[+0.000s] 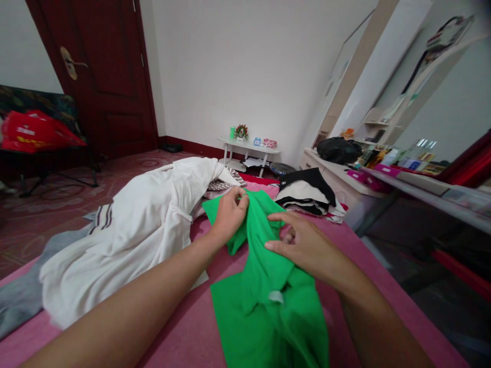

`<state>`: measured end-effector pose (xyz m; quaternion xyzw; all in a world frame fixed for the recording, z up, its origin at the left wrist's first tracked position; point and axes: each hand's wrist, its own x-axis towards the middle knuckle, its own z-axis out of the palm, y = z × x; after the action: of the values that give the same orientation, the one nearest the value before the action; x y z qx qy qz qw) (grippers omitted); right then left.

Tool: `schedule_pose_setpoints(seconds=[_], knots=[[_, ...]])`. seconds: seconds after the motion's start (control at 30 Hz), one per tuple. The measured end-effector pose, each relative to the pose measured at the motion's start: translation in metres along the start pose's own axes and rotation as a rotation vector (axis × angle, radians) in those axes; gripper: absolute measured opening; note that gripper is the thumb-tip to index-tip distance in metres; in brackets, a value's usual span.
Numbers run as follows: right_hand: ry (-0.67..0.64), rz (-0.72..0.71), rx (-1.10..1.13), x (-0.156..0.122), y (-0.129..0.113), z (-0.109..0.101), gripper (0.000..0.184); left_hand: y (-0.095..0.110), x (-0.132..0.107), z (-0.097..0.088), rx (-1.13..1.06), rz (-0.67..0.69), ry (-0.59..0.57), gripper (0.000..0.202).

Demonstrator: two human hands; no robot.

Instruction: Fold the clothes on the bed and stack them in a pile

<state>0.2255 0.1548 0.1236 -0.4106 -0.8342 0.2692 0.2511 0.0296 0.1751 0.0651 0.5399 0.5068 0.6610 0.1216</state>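
Note:
A green T-shirt point(264, 255), rumpled and narrow at its middle, lies across the pink bed cover, with a small pale label on it. My left hand point(232, 207) pinches its far part between thumb and fingers. On the other side, my right hand point(299, 243) is at the shirt's right edge, thumb and forefinger apart; whether its other fingers touch the cloth is hard to see. Left of the shirt is a loose heap of white clothing point(153, 214).
Folded black and white clothes point(307, 189) are stacked at the far right of the bed point(368, 301). Grey cloth point(23, 291) hangs at the left edge. Beyond stand a small white table point(249, 146) and a dresser point(330, 176). A red bag point(36, 133) rests on a chair.

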Motion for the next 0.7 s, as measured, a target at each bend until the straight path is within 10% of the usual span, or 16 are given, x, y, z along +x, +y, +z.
schedule_pose_setpoints(seconds=[0.17, 0.3, 0.53, 0.7], knots=[[0.069, -0.098, -0.139, -0.012, -0.019, 0.017, 0.058, 0.004, 0.052, -0.068, -0.150, -0.141, 0.533, 0.016], [-0.188, -0.080, -0.199, -0.031, -0.041, 0.039, 0.063, 0.006, 0.071, -0.109, -0.191, -0.207, 0.772, 0.016], [-0.409, -0.132, -0.480, -0.057, -0.055, 0.119, 0.045, 0.012, 0.068, -0.106, -0.187, -0.075, 0.796, 0.011], [-0.156, -0.069, -0.049, -0.020, -0.026, 0.070, 0.010, 0.009, 0.070, -0.111, -0.130, -0.003, 0.810, 0.006]])
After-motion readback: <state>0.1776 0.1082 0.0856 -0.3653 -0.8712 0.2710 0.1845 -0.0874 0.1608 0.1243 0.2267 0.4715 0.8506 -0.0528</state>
